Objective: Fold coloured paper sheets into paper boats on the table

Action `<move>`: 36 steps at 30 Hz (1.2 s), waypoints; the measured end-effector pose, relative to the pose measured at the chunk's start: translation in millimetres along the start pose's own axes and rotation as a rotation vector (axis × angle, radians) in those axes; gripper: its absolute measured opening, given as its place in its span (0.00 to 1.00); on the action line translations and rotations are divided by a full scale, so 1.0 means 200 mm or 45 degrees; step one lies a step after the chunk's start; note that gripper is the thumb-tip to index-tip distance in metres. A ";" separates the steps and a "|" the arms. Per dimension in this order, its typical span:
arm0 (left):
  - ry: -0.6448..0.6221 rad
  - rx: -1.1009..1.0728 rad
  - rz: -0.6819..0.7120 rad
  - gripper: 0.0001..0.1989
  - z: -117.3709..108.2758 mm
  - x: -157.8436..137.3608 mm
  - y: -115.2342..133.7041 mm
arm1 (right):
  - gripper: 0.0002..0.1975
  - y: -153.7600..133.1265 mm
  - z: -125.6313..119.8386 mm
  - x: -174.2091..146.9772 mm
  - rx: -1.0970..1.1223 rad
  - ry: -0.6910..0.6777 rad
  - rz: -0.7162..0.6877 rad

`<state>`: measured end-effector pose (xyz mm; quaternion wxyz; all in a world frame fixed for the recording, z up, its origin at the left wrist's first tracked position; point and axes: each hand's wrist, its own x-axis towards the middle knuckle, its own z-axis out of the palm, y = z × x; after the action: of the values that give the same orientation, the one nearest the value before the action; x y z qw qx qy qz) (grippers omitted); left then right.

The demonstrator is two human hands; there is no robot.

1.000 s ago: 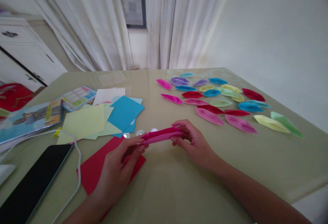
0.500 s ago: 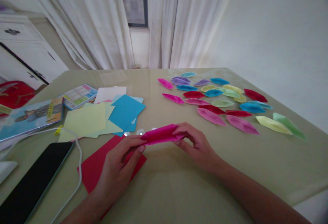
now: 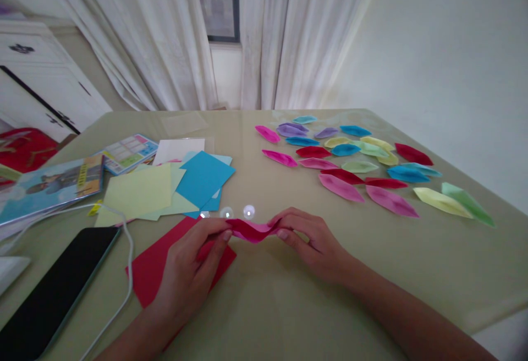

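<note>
A folded pink paper boat (image 3: 252,232) is stretched between my two hands above the table, its middle sagging in a curve. My left hand (image 3: 193,253) pinches its left end between thumb and fingers, over a stack of red paper (image 3: 150,264). At the other end, my right hand (image 3: 313,242) grips it the same way. Fingers hide both tips of the boat. Several folded paper boats in pink, red, blue, purple, yellow and green lie beyond my right hand, among them a pink boat (image 3: 341,187) and a yellow boat (image 3: 443,202).
Yellow paper sheets (image 3: 138,187) and blue paper sheets (image 3: 206,176) lie at the left. A black phone (image 3: 60,289), a white cable (image 3: 130,262) and a picture book (image 3: 53,185) are on the left side. Curtains (image 3: 173,36) hang behind the table (image 3: 330,306).
The pink boat has gone from nearly straight and tilted to bent downward in the middle. My right hand has moved slightly down and left, closer to my left hand.
</note>
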<state>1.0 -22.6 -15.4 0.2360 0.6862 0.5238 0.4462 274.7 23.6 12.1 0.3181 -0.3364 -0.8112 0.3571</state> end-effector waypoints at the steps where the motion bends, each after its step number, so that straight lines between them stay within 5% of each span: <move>1: -0.002 0.012 0.018 0.07 0.00 0.00 0.00 | 0.14 0.00 0.00 0.00 -0.002 0.002 0.004; 16: 0.057 0.094 0.094 0.06 -0.01 0.03 0.02 | 0.15 -0.01 0.01 0.00 0.053 0.060 0.177; 24: 0.120 0.186 0.170 0.05 0.00 0.02 0.04 | 0.16 -0.02 0.04 0.00 -0.006 0.051 0.128; 36: -0.103 0.265 0.373 0.12 -0.01 0.02 -0.01 | 0.07 0.01 0.07 0.00 -0.154 0.113 0.263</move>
<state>-1.4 -17.8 -15.5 0.1171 0.7932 0.4517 0.3914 265.1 19.5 3.3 0.2944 -0.4522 -0.7774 0.3231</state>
